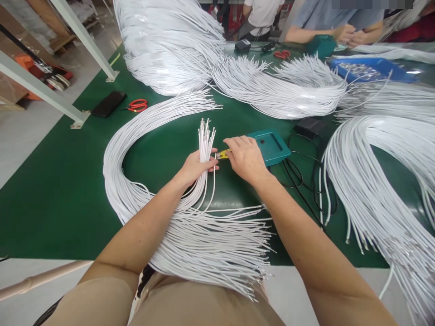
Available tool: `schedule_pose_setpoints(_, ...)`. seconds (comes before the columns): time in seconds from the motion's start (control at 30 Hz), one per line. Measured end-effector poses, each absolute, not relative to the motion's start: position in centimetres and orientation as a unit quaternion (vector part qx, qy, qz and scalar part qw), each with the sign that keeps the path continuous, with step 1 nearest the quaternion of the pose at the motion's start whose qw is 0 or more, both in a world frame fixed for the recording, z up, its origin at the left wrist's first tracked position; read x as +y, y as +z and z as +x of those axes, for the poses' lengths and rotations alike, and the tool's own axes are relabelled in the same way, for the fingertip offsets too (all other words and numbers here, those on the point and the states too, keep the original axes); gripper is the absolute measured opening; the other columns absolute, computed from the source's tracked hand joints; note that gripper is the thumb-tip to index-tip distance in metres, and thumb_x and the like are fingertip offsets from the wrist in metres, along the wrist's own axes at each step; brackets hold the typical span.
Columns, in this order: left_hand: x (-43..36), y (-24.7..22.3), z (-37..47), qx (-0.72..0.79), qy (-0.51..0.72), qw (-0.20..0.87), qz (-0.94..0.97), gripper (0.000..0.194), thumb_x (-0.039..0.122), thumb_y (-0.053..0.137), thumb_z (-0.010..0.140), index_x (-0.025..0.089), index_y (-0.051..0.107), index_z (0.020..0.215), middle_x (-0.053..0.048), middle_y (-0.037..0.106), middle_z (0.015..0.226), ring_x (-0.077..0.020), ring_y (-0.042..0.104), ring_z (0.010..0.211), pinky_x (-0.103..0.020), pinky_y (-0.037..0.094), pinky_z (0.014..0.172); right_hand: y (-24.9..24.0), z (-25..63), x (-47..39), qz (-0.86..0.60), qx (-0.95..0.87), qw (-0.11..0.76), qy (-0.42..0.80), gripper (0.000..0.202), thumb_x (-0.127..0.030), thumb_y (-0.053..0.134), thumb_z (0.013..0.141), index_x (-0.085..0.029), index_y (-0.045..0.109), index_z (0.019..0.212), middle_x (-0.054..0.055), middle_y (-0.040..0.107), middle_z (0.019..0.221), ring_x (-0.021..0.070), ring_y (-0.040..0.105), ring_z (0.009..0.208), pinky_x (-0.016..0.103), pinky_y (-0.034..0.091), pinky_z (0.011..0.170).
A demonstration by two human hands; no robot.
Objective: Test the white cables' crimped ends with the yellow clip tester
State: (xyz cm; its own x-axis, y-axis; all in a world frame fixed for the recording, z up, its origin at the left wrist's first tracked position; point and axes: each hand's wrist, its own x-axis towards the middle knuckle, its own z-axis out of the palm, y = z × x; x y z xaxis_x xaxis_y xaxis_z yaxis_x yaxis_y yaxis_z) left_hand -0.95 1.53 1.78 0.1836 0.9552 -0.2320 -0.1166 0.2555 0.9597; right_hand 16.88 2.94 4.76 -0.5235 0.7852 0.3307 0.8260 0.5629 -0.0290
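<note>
My left hand (197, 166) is closed round a bunch of white cables (205, 147), whose bare-tipped ends stand upright above the fingers. One cable sits apart from the bunch, by the left thumb. In my right hand (247, 157) is a small yellow tool (223, 154) with a metal tip, which points at that separate cable. The palm hides most of the tool, so its exact kind does not show. From the bunch the cables curve into a large loop of white cables (113, 167) on the green table. More cable ends (217, 249) spread out below my forearms.
Behind my right hand lies a teal tray-like box (272, 147) with black cords. Red-handled scissors (137, 105) and a black phone (108, 104) lie left. Big white cable bundles (166, 45) fill the back and right (370, 172). Across the table a co-worker's hands (351, 36) are near a blue tray (401, 70).
</note>
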Motion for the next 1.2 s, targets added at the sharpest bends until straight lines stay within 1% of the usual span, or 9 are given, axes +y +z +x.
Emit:
schedule_pose_setpoints(0.07, 1.7, 1.6, -1.0, 0.484, 0.421, 0.626, 0.443, 0.048, 0.020, 0.075, 0.069, 0.011, 0.059, 0.113, -0.003, 0.064, 0.078, -0.0142, 0.067, 0.070, -0.024, 0.052, 0.063, 4.8, 17.4, 4.0, -0.465, -0.875, 0.118, -0.058, 0.023, -0.015, 0.043, 0.088, -0.012, 0.060, 0.102, 0.013, 0.067, 0.095, 0.0254, 0.054, 0.092, 0.038, 0.029, 0.093)
schedule_pose_setpoints(0.17, 1.8, 1.4, -1.0, 0.491, 0.421, 0.614, 0.453, 0.048, 0.021, 0.074, 0.069, 0.012, 0.059, 0.114, -0.002, 0.064, 0.078, -0.0144, 0.068, 0.070, -0.024, 0.052, 0.063, 4.9, 17.7, 5.1, -0.458, -0.886, 0.068, -0.021, 0.016, -0.012, 0.048, 0.084, -0.014, 0.061, 0.092, 0.010, 0.068, 0.084, 0.0228, 0.057, 0.083, 0.035, 0.030, 0.092)
schedule_pose_setpoints(0.33, 2.1, 1.2, -0.8, 0.510, 0.417, 0.584, 0.474, 0.047, 0.022, 0.074, 0.069, 0.011, 0.059, 0.112, -0.003, 0.066, 0.076, -0.0156, 0.068, 0.068, -0.025, 0.053, 0.061, 5.0, 17.7, 5.0, -0.455, -0.888, 0.053, -0.034, 0.018, -0.010, 0.051, 0.080, -0.013, 0.061, 0.094, 0.011, 0.068, 0.090, 0.0238, 0.056, 0.086, 0.033, 0.033, 0.084)
schedule_pose_setpoints(0.53, 2.1, 1.3, -0.8, 0.521, 0.414, 0.565, 0.488, 0.046, 0.021, 0.074, 0.067, 0.012, 0.061, 0.109, -0.002, 0.067, 0.076, -0.0157, 0.068, 0.066, -0.026, 0.053, 0.061, 4.8, 18.0, 4.8, -0.422, -0.905, 0.022, -0.038, 0.025, -0.009, 0.049, 0.082, -0.009, 0.066, 0.100, 0.015, 0.070, 0.092, 0.0252, 0.058, 0.090, 0.037, 0.028, 0.096)
schedule_pose_setpoints(0.67, 2.3, 0.9, -0.8, 0.540, 0.403, 0.546, 0.498, 0.045, 0.021, 0.075, 0.064, 0.013, 0.062, 0.107, -0.003, 0.069, 0.075, -0.0160, 0.068, 0.062, -0.027, 0.053, 0.061, 4.8, 18.1, 5.1, -0.426, -0.904, -0.002, -0.036, 0.031, -0.010, 0.044, 0.085, -0.011, 0.070, 0.102, 0.014, 0.071, 0.087, 0.0234, 0.061, 0.086, 0.036, 0.029, 0.098)
schedule_pose_setpoints(0.93, 2.6, -0.1, -0.6, 0.586, 0.371, 0.466, 0.549, 0.042, 0.024, 0.072, 0.063, 0.016, 0.066, 0.104, -0.001, 0.071, 0.072, -0.0163, 0.067, 0.059, -0.030, 0.053, 0.069, 5.2, 17.8, 5.3, -0.433, -0.900, -0.028, -0.033, 0.034, -0.006, 0.045, 0.081, -0.011, 0.072, 0.102, 0.015, 0.071, 0.086, 0.0230, 0.063, 0.086, 0.037, 0.029, 0.102)
schedule_pose_setpoints(1.07, 2.5, 0.0, -0.5, 0.585, 0.374, 0.461, 0.553, 0.043, 0.024, 0.073, 0.062, 0.017, 0.067, 0.103, -0.001, 0.071, 0.071, -0.0165, 0.067, 0.059, -0.031, 0.053, 0.071, 5.0, 18.4, 4.9, -0.455, -0.888, 0.031, -0.054, 0.033, -0.015, 0.042, 0.087, -0.013, 0.068, 0.109, 0.014, 0.070, 0.104, 0.0256, 0.056, 0.109, 0.047, 0.020, 0.109)
schedule_pose_setpoints(1.13, 2.5, 0.1, -0.6, 0.582, 0.375, 0.465, 0.552, 0.043, 0.024, 0.073, 0.061, 0.017, 0.067, 0.103, -0.001, 0.071, 0.071, -0.0170, 0.067, 0.061, -0.031, 0.053, 0.072, 4.5, 19.1, 4.7, -0.511, -0.850, 0.090, -0.095, 0.037, -0.022, 0.039, 0.091, -0.013, 0.060, 0.121, 0.014, 0.062, 0.122, 0.0291, 0.045, 0.123, 0.055, 0.015, 0.109)
schedule_pose_setpoints(1.2, 2.5, 0.2, -0.7, 0.581, 0.373, 0.470, 0.550, 0.042, 0.024, 0.073, 0.061, 0.017, 0.068, 0.102, -0.001, 0.071, 0.071, -0.0174, 0.067, 0.061, -0.031, 0.053, 0.072, 3.9, 19.7, 4.6, -0.571, -0.801, 0.123, -0.127, 0.042, -0.027, 0.037, 0.093, -0.012, 0.050, 0.131, 0.017, 0.051, 0.135, 0.0328, 0.037, 0.130, 0.061, 0.015, 0.107)
